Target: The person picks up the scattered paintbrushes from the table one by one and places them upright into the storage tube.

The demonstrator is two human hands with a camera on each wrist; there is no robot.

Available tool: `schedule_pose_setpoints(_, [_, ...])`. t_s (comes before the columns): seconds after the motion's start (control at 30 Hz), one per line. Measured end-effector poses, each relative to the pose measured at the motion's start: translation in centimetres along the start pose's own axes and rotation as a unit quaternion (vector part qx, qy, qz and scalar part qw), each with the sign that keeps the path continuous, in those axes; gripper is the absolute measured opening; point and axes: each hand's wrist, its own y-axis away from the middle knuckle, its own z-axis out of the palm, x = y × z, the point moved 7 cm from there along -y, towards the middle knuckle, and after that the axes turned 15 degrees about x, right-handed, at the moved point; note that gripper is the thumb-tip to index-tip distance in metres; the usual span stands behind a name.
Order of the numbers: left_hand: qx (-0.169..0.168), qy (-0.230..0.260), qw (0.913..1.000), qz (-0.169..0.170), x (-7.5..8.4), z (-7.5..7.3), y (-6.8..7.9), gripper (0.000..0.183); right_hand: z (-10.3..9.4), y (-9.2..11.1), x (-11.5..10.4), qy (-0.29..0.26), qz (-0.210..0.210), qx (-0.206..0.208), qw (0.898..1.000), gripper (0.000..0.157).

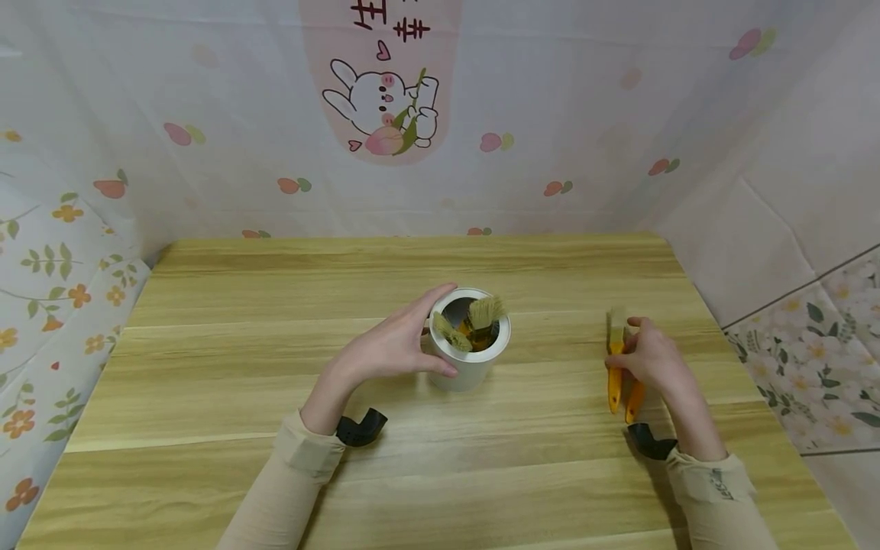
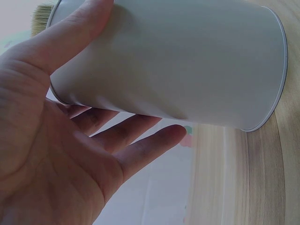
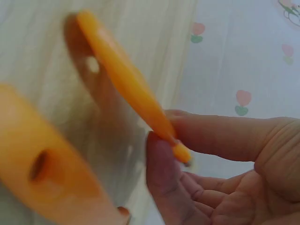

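My left hand [image 1: 388, 344] holds a white cylindrical can [image 1: 462, 376] around its upper part, thumb on the near side and fingers behind. The can stands upright on the table; in the left wrist view its smooth white wall [image 2: 178, 61] fills much of the picture. Paintbrushes stand in it, pale bristles [image 1: 486, 310] up. To the right, my right hand [image 1: 658, 359] pinches the orange handle of a paintbrush [image 3: 126, 84] between thumb and forefinger. A second orange-handled brush [image 3: 51, 164] lies close beside it, a hole in its handle; the bristles are blurred in the head view.
The wood-grain table [image 1: 261, 305] runs back to a white cloth [image 1: 564, 99] printed with a rabbit and fruit shapes. Patterned cloths hang at both sides. Each wrist carries a black mount, one [image 1: 361, 428] on the left and one [image 1: 651, 442] on the right.
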Motion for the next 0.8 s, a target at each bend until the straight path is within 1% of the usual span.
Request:
schedule_pose_setpoints(0.13, [-0.001,-0.002,1.0,-0.003,0.0,0.0,0.0,0.119,-0.6,0.4,-1.0,-0.054,0.003,0.02,0.998,0.082])
schedule_pose_setpoints(0.23, [0.0,-0.004,1.0,-0.004,0.0,0.0,0.0,0.119,-1.4,0.7,-2.2,-0.093,-0.005,0.045,0.995,0.077])
schedule_pose_setpoints(0.33, [0.0,-0.003,1.0,-0.005,0.0,0.0,0.0,0.119,-2.2,1.0,-3.8,-0.111,-0.029,0.078,0.99,0.071])
schedule_pose_setpoints(0.47, [0.001,0.0,1.0,0.001,0.0,0.0,-0.1,0.118,-3.3,1.9,-6.4,-0.146,-0.057,0.114,0.981,0.063])
schedule_pose_setpoints(0.57, [0.002,-0.001,1.0,0.004,-0.1,0.0,-0.1,0.118,-4.1,2.7,-8.4,-0.179,-0.077,0.134,0.972,0.059])
schedule_pose_setpoints(0.63, [0.002,-0.001,1.0,0.006,-0.1,0.1,-0.1,0.118,-4.6,3.3,-9.8,-0.201,-0.093,0.149,0.964,0.055])
schedule_pose_setpoints(0.73, [0.002,0.002,1.0,0.007,0.0,0.1,0.0,0.118,-5.2,4.3,-11.9,-0.238,-0.121,0.172,0.948,0.05])
schedule_pose_setpoints(0.8, [0.003,0.003,1.0,0.009,0.0,0.0,0.0,0.118,-5.6,4.9,-13.3,-0.268,-0.142,0.185,0.935,0.045])
